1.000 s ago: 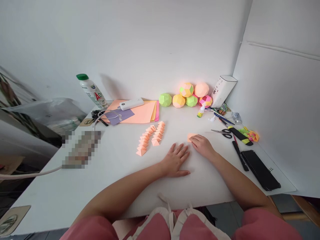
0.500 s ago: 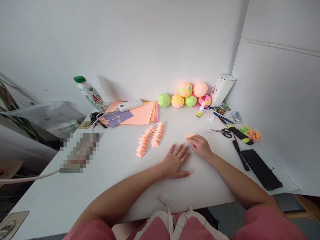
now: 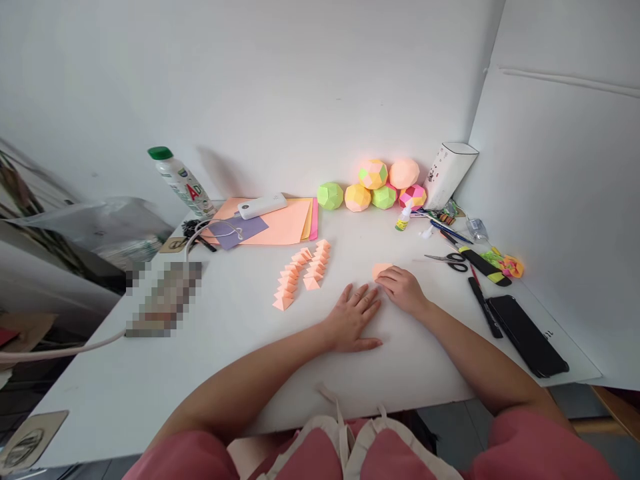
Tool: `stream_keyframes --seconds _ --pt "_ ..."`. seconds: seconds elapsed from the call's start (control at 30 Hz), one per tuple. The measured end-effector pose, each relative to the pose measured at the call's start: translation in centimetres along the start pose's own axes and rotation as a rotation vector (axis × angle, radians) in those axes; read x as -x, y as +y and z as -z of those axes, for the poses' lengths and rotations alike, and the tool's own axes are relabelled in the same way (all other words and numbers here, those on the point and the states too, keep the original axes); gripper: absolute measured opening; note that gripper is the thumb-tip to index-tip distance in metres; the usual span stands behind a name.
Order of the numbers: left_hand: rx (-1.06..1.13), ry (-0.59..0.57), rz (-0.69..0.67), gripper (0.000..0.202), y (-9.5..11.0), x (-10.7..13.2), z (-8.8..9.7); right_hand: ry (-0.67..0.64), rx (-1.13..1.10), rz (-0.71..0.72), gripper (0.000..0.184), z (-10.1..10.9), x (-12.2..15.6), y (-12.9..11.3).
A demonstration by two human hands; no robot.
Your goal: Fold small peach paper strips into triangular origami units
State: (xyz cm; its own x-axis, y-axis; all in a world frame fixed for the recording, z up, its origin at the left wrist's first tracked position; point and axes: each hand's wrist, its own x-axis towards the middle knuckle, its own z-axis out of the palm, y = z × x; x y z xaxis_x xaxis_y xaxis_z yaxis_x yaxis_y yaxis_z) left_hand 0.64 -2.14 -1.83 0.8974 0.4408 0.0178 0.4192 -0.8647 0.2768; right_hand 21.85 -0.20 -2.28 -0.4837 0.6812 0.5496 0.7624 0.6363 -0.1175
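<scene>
My left hand [image 3: 354,319] lies flat on the white table, fingers spread, with nothing in it. Just right of it, my right hand [image 3: 404,288] has its fingers closed together on a small piece of peach paper [image 3: 381,269], pressed against the tabletop. The paper's upper part shows beyond the fingertips; the rest is hidden under the hand. Left of my hands stand two rows of folded peach paper units, a longer curved row [image 3: 287,283] and a shorter row [image 3: 317,265] beside it.
Several faceted paper balls [image 3: 358,198] are piled by the back wall. Near them stands a small glue bottle [image 3: 403,219]. Scissors [image 3: 456,262], a cutter [image 3: 484,267] and a black phone [image 3: 527,335] lie at right. Peach sheets [image 3: 287,223], a power bank [image 3: 263,205] and a bottle [image 3: 181,183] are at back left.
More of the peach paper shows past my right fingertips. My left hand stays flat in place. The whole view has shifted slightly.
</scene>
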Motion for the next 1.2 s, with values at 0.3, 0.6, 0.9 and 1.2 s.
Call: stream_keyframes --seconds 0.3,0.6,0.9,1.2 --pt "-0.007 0.005 0.004 0.085 0.0 0.0 0.1 0.09 0.061 -0.075 0.027 -0.1 0.0 -0.4" --pt "0.48 0.182 0.244 0.057 -0.5 -0.3 1.3 0.306 -0.014 -0.023 0.024 1.0 -0.2 -1.9" --pt "1.359 0.379 0.378 0.038 -0.9 -0.6 1.8 0.088 -0.152 0.259 0.021 1.0 -0.3 -4.9" --pt "1.428 0.346 0.405 0.037 -2.3 -1.0 1.6 0.019 -0.1 0.144 0.021 0.2 -0.4 -3.7"
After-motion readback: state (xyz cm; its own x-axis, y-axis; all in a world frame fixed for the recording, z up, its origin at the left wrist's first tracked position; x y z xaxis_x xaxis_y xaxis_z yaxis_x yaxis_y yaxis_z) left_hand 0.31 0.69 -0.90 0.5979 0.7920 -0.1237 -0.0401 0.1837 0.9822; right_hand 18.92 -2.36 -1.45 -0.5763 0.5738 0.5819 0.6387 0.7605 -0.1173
